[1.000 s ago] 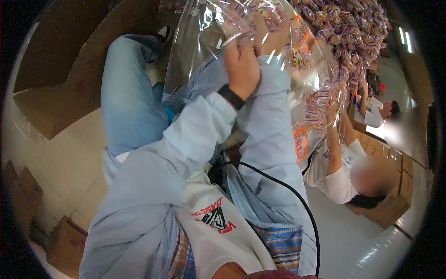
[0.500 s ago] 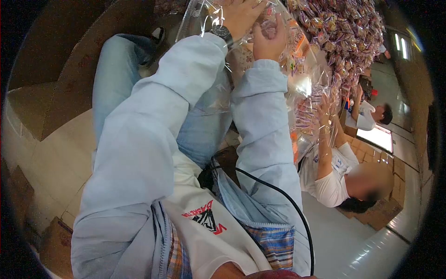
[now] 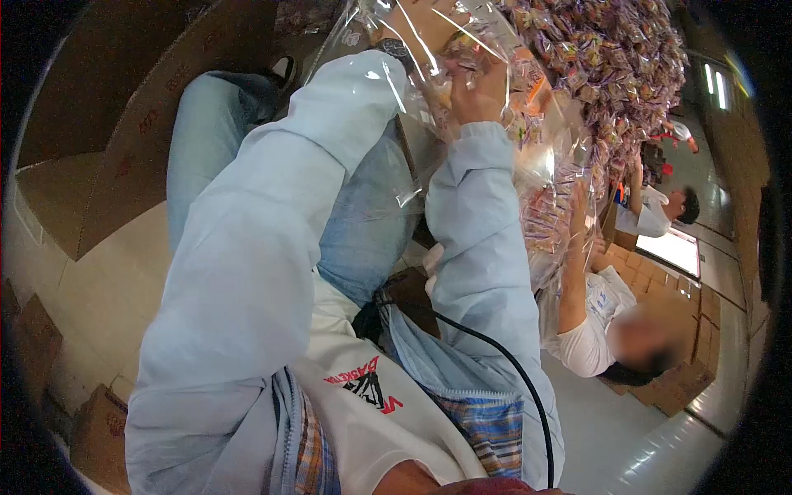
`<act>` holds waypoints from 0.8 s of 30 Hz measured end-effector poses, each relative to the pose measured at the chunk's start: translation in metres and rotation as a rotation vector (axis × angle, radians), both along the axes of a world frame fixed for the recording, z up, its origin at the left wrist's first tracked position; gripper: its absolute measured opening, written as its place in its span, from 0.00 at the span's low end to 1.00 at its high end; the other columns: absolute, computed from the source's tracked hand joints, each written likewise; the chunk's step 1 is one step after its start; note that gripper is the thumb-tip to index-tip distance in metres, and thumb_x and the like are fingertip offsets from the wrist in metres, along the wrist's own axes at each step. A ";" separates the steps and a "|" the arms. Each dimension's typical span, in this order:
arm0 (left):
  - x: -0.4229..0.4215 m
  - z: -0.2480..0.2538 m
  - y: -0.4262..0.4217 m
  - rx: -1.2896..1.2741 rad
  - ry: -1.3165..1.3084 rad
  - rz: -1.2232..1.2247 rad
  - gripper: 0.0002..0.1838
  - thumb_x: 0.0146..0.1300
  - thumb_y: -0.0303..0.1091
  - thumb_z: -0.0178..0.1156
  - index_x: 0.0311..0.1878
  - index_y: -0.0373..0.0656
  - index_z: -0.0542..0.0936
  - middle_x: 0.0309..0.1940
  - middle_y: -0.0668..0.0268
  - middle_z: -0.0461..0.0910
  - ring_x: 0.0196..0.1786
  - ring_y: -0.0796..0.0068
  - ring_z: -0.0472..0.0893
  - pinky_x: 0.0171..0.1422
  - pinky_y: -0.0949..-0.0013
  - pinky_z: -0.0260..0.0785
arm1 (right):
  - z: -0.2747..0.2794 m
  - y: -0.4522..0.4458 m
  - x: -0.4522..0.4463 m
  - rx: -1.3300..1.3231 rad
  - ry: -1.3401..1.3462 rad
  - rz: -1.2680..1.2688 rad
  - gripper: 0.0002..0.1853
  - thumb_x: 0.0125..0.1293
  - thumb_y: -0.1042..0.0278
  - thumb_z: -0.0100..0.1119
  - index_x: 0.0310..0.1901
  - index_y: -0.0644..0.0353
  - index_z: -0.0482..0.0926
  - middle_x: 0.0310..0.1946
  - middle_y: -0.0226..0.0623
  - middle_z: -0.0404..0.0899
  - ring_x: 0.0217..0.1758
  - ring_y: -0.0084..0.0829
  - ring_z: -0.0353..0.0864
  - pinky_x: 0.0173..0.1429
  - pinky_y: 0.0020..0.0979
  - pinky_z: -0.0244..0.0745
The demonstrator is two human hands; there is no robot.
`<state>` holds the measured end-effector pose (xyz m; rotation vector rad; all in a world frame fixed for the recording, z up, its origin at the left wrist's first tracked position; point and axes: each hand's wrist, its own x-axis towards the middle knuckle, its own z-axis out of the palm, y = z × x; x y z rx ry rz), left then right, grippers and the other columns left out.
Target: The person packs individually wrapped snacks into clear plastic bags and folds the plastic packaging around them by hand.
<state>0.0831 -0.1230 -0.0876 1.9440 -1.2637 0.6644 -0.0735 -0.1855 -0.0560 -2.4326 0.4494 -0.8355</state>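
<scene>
A large clear plastic bag (image 3: 388,169) spreads over both of my hands, its folds shining with glare. My left hand (image 3: 417,29), with a dark watch at the wrist, reaches to the top edge of the view behind the plastic; its fingers are mostly hidden. Close by on the right, my right hand (image 3: 481,92) has its fingers curled around a small wrapped packet (image 3: 467,64), seen through the film. Just right of it are more wrapped packets with orange printing (image 3: 536,89) under clear plastic.
A big heap of small wrapped packets (image 3: 610,58) fills the upper right. Beside it a person in a white shirt (image 3: 590,318) handles bagged packets (image 3: 551,219); another person (image 3: 656,210) is farther back. Open cardboard boxes (image 3: 124,140) stand left. A black cable (image 3: 503,346) crosses my front.
The plastic bag has shifted and now covers more of my hands. My right hand has moved slightly down, its fingers more curled. The nearby person's arms have moved a little.
</scene>
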 end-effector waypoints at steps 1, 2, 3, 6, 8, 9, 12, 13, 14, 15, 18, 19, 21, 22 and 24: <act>0.001 -0.001 0.000 0.004 -0.007 0.003 0.16 0.64 0.42 0.57 0.52 0.55 0.85 0.66 0.58 0.76 0.68 0.58 0.73 0.78 0.44 0.55 | -0.001 -0.001 0.003 0.119 -0.050 -0.019 0.35 0.60 0.70 0.77 0.64 0.66 0.66 0.60 0.51 0.74 0.66 0.41 0.76 0.66 0.37 0.76; 0.003 0.003 0.000 0.010 -0.028 0.004 0.15 0.65 0.42 0.56 0.51 0.55 0.86 0.67 0.58 0.76 0.68 0.59 0.73 0.78 0.44 0.54 | -0.002 -0.002 0.005 0.237 -0.108 -0.038 0.35 0.59 0.74 0.77 0.63 0.64 0.65 0.62 0.50 0.72 0.66 0.39 0.76 0.65 0.35 0.78; 0.002 0.004 0.002 0.024 -0.028 0.007 0.15 0.64 0.42 0.57 0.51 0.55 0.86 0.66 0.58 0.76 0.67 0.59 0.74 0.79 0.45 0.53 | 0.010 0.004 0.012 0.513 -0.148 -0.059 0.36 0.58 0.76 0.77 0.63 0.63 0.63 0.63 0.50 0.71 0.66 0.40 0.76 0.65 0.36 0.78; -0.001 0.017 0.014 0.106 0.036 -0.037 0.15 0.62 0.42 0.60 0.51 0.55 0.85 0.63 0.60 0.78 0.67 0.61 0.74 0.80 0.47 0.51 | -0.031 -0.025 0.007 -0.025 -0.256 0.081 0.38 0.54 0.81 0.79 0.61 0.59 0.62 0.67 0.51 0.67 0.66 0.41 0.76 0.65 0.37 0.79; 0.001 0.027 0.019 0.150 0.079 -0.065 0.15 0.61 0.42 0.61 0.50 0.54 0.85 0.61 0.60 0.78 0.66 0.62 0.74 0.79 0.47 0.52 | -0.029 -0.022 0.012 0.121 -0.304 0.059 0.39 0.52 0.81 0.79 0.60 0.59 0.62 0.67 0.50 0.68 0.66 0.41 0.76 0.65 0.38 0.80; 0.003 0.022 0.016 0.091 0.063 -0.069 0.15 0.60 0.42 0.61 0.49 0.53 0.85 0.59 0.61 0.79 0.66 0.62 0.74 0.79 0.48 0.52 | -0.024 -0.018 0.013 0.227 -0.282 0.058 0.40 0.53 0.80 0.79 0.62 0.60 0.62 0.67 0.51 0.68 0.66 0.42 0.75 0.65 0.38 0.80; 0.010 0.016 0.007 0.004 0.016 -0.052 0.14 0.60 0.41 0.61 0.47 0.52 0.85 0.55 0.61 0.81 0.65 0.62 0.75 0.79 0.49 0.53 | -0.013 -0.017 0.012 0.251 -0.208 0.061 0.41 0.55 0.77 0.79 0.66 0.64 0.62 0.66 0.52 0.70 0.66 0.42 0.76 0.66 0.39 0.79; 0.008 0.014 0.006 0.003 0.044 -0.054 0.13 0.60 0.39 0.60 0.46 0.50 0.86 0.54 0.60 0.81 0.64 0.61 0.75 0.79 0.49 0.54 | -0.012 -0.019 0.013 0.215 -0.199 0.052 0.40 0.56 0.75 0.79 0.67 0.65 0.63 0.66 0.51 0.70 0.65 0.42 0.76 0.67 0.40 0.78; 0.008 0.016 0.007 0.017 0.049 -0.053 0.13 0.61 0.39 0.59 0.46 0.50 0.86 0.54 0.60 0.81 0.64 0.60 0.75 0.79 0.48 0.54 | -0.011 -0.020 0.014 0.180 -0.189 0.042 0.39 0.57 0.74 0.78 0.67 0.66 0.65 0.66 0.51 0.71 0.64 0.42 0.77 0.67 0.41 0.77; 0.007 0.017 0.007 0.032 0.055 -0.052 0.12 0.61 0.39 0.59 0.45 0.49 0.86 0.54 0.60 0.81 0.64 0.60 0.75 0.79 0.48 0.54 | -0.013 -0.022 0.017 0.085 -0.182 0.012 0.37 0.57 0.73 0.78 0.66 0.65 0.68 0.65 0.51 0.72 0.64 0.43 0.78 0.67 0.42 0.76; 0.009 0.014 0.002 0.074 0.083 -0.038 0.12 0.62 0.39 0.58 0.43 0.48 0.86 0.54 0.58 0.81 0.63 0.59 0.76 0.76 0.49 0.56 | -0.003 -0.025 0.021 -0.340 -0.113 -0.004 0.31 0.57 0.71 0.77 0.62 0.60 0.77 0.63 0.51 0.76 0.63 0.48 0.79 0.66 0.44 0.75; 0.009 0.012 0.001 0.088 0.097 -0.037 0.12 0.62 0.39 0.58 0.42 0.48 0.86 0.54 0.58 0.81 0.63 0.58 0.76 0.75 0.49 0.57 | 0.002 -0.023 0.021 -0.505 -0.079 -0.002 0.29 0.56 0.71 0.77 0.61 0.58 0.80 0.62 0.51 0.77 0.62 0.50 0.79 0.66 0.45 0.75; 0.010 0.011 0.004 0.024 0.091 -0.051 0.12 0.62 0.40 0.58 0.43 0.47 0.86 0.54 0.57 0.81 0.63 0.57 0.76 0.73 0.49 0.59 | -0.003 -0.023 0.020 -0.532 -0.056 -0.089 0.28 0.59 0.65 0.74 0.62 0.55 0.81 0.61 0.50 0.79 0.63 0.49 0.79 0.68 0.48 0.73; 0.010 0.011 0.004 -0.011 0.088 -0.059 0.13 0.63 0.41 0.58 0.44 0.47 0.86 0.54 0.57 0.81 0.63 0.57 0.76 0.72 0.49 0.60 | -0.007 -0.026 0.020 -0.550 -0.044 -0.133 0.27 0.61 0.62 0.73 0.62 0.54 0.81 0.61 0.49 0.80 0.64 0.49 0.80 0.69 0.50 0.72; 0.009 0.009 -0.001 -0.006 -0.054 0.073 0.19 0.61 0.36 0.61 0.56 0.46 0.81 0.51 0.61 0.82 0.58 0.58 0.78 0.67 0.50 0.65 | -0.008 -0.032 0.020 -0.418 0.034 -0.225 0.33 0.53 0.67 0.78 0.64 0.46 0.81 0.59 0.48 0.80 0.59 0.52 0.81 0.62 0.45 0.78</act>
